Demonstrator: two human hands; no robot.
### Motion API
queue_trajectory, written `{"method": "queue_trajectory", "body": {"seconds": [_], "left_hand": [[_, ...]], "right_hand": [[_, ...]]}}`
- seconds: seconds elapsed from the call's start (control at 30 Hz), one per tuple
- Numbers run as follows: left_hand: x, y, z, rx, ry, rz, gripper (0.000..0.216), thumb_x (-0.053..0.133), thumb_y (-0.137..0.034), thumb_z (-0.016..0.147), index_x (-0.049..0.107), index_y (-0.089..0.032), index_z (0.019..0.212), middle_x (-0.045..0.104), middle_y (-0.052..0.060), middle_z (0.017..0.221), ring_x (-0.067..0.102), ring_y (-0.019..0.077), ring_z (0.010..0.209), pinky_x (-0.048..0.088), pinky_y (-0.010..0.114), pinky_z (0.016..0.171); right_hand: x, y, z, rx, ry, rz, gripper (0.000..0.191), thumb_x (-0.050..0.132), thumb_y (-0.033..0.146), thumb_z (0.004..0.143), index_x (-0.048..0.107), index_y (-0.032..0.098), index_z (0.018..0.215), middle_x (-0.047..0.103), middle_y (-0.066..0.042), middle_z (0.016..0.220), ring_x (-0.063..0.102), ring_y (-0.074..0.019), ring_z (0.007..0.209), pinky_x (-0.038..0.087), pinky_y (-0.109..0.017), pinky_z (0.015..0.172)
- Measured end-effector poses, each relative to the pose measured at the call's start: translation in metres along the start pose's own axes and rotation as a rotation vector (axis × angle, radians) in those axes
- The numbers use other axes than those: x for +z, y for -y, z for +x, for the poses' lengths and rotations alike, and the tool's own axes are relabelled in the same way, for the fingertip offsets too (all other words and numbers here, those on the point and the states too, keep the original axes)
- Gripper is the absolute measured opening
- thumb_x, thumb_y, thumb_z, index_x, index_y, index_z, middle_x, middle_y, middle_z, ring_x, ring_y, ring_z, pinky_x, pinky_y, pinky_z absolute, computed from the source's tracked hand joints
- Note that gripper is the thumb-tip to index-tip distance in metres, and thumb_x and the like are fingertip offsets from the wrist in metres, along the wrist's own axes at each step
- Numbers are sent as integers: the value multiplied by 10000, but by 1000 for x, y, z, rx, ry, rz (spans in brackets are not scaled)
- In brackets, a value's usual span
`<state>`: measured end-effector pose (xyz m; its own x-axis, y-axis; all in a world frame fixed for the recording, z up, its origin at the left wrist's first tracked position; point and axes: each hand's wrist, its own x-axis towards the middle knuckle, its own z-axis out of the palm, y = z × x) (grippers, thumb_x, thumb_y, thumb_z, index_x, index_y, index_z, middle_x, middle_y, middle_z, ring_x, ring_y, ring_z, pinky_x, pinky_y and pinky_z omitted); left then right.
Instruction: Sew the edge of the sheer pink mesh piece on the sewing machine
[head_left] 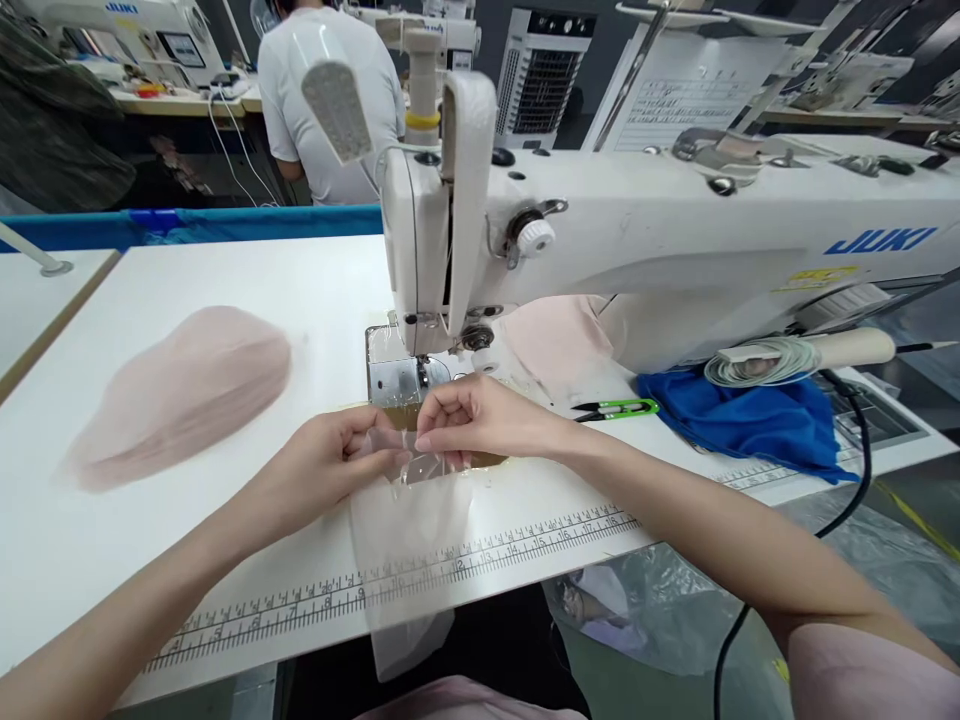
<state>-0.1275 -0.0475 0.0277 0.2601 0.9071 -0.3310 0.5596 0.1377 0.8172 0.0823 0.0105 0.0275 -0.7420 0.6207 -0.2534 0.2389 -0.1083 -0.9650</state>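
My left hand (330,462) and my right hand (480,415) meet just in front of the needle plate (394,378) of a white sewing machine (675,230). Both pinch the top edge of a sheer, pale pink fabric piece (409,540). The fabric lies flat on the white table (225,280) and hangs over its front edge, across the printed ruler (525,545). Fingers of both hands are curled and pressed onto the fabric.
A stack of pink sheer pieces (180,395) lies at the left. Green thread snips (619,408), a blue cloth (750,420) and a coiled cord (757,362) sit right of the machine. More pink fabric (555,340) lies under its arm. A person in white (315,110) works behind.
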Motion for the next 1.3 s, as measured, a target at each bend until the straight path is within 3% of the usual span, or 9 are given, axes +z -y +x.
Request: {"method": "queue_trajectory", "body": {"seconds": [0.2, 0.33, 0.4, 0.67, 1.3], "left_hand": [[6, 5, 7, 92, -128, 109, 335, 524, -515, 881, 686, -228, 945, 431, -77, 483, 295, 80, 422, 236, 209, 413], [16, 15, 7, 257, -304, 230, 248, 524, -431, 902, 700, -259, 923, 659, -50, 636, 478, 88, 481, 346, 210, 474], [19, 18, 7, 300, -346, 263, 224, 521, -407, 903, 700, -271, 912, 701, -53, 680, 532, 92, 506, 378, 211, 499], [21, 19, 8, 298, -375, 309, 220, 516, -414, 895, 694, -288, 865, 623, -75, 544, 382, 87, 386, 342, 233, 459], [23, 17, 6, 259, -404, 275, 197, 543, -410, 870, 663, -271, 800, 464, -84, 459, 355, 94, 410, 251, 228, 437]], "right_hand": [[3, -20, 3, -259, -181, -154, 88, 713, 222, 809, 646, 168, 798, 608, 48, 637, 578, -65, 554, 443, -170, 493], [6, -29, 2, -298, -270, -201, 79, 680, 225, 835, 633, 171, 869, 599, 52, 642, 542, -64, 551, 441, -188, 524], [8, -31, 1, -328, -285, -247, 64, 668, 211, 841, 630, 177, 881, 599, 54, 639, 537, -66, 555, 443, -193, 539], [13, -33, -1, -394, -309, -388, 36, 619, 222, 888, 633, 191, 902, 608, 50, 645, 535, -70, 562, 438, -199, 554], [12, -33, -1, -346, -290, -400, 60, 607, 241, 900, 617, 197, 939, 559, 64, 638, 523, -69, 565, 443, -198, 573]]}}
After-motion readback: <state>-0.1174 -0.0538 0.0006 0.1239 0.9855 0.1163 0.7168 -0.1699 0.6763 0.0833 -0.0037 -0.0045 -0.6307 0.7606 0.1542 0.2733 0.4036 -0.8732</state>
